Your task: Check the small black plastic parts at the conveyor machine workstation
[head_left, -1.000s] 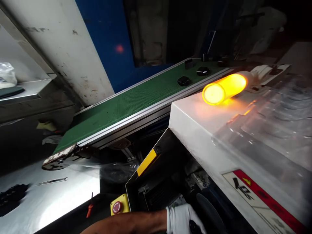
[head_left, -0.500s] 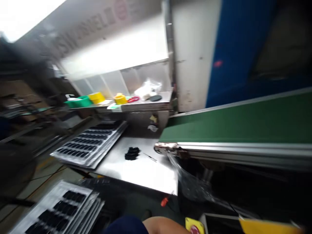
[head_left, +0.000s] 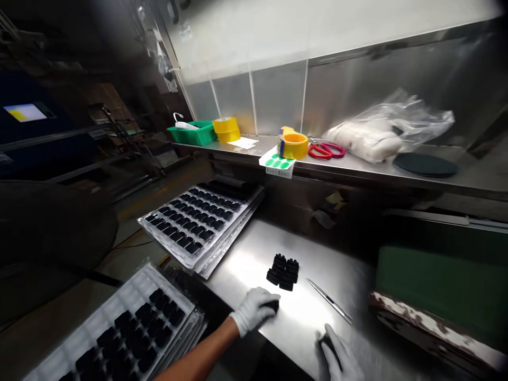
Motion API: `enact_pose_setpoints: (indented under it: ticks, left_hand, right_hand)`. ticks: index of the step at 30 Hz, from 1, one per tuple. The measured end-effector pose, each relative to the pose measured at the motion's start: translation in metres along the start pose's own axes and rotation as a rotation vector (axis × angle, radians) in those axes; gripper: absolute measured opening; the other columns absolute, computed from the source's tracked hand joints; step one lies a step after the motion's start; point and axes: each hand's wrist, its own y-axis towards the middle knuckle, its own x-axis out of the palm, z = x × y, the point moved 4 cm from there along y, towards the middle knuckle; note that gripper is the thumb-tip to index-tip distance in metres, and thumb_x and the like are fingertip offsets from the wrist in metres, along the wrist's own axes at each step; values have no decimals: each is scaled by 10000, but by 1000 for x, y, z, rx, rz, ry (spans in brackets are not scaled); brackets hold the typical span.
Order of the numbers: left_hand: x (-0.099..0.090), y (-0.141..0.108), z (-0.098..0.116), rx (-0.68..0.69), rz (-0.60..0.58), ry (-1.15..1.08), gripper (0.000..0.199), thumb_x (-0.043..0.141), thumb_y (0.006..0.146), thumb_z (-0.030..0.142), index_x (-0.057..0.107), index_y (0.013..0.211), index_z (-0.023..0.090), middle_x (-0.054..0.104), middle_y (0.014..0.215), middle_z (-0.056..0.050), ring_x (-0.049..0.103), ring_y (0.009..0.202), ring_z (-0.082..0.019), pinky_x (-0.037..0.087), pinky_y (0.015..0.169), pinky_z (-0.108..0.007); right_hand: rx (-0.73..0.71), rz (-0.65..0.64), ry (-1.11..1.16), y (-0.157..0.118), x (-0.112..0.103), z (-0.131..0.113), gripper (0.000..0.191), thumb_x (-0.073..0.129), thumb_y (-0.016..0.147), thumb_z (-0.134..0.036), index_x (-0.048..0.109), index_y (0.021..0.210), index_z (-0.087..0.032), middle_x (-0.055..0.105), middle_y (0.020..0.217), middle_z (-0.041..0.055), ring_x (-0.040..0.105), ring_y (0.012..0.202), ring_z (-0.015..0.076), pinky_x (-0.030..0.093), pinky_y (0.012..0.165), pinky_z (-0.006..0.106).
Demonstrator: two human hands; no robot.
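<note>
My left hand point(head_left: 256, 310), in a white glove, is closed on a small black part point(head_left: 273, 305) at the front edge of the metal table point(head_left: 246, 259). My right hand point(head_left: 340, 355), also gloved, is slightly blurred at the lower right, its fingers round another black part point(head_left: 330, 346). Beyond my left hand lies a cluster of several black parts point(head_left: 283, 272). Metal tweezers point(head_left: 328, 300) rest to the right of the cluster, above my right hand.
A stacked tray point(head_left: 174, 254) of black parts lies at the table's left; another tray point(head_left: 146, 275) is lower left. The shelf point(head_left: 349, 172) holds yellow tape point(head_left: 294, 145), scissors point(head_left: 325, 150), a plastic bag point(head_left: 373, 132) and a green bin point(head_left: 194, 135). A green conveyor point(head_left: 436, 291) stands right.
The view has swung left and come closer to the table. Both gloved hands have come into view, each with a black part.
</note>
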Motion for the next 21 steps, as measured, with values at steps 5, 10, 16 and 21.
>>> enact_pose_setpoints:
  ticks: [5,10,16,21]
  left_hand:
    - [-66,38,-75,-58,181,126,346,672,829,275,703,1174,274,702,1072,-59,584,1049,-253,437,1002,-474]
    - [-49,60,-62,11,236,228,499,695,816,377,605,1305,339,456,1485,-101,338,1377,-380,228,1142,-603]
    - [-2,55,-33,41,233,254,410,570,863,201,624,1261,285,504,1458,-116,380,1376,-383,200,1139,-668]
    - [16,8,-38,71,233,185,275,609,785,231,702,1044,224,691,1192,-114,609,1151,-325,459,1046,-532]
  right_hand:
    - [-111,38,-293,68,36,-41,504,538,795,-526,722,1135,-202,682,1117,159,564,1072,391,399,999,601]
    - [-138,94,-483,85,77,-105,541,481,853,-417,560,1352,-223,507,1337,206,384,1253,475,289,1019,671]
    - [-93,18,-380,81,138,-101,426,512,849,-375,659,1227,-245,580,1220,178,462,1159,434,295,1023,643]
    - [62,46,-4,29,104,-52,377,697,689,-496,734,970,-247,690,1106,136,539,1145,397,328,1073,585]
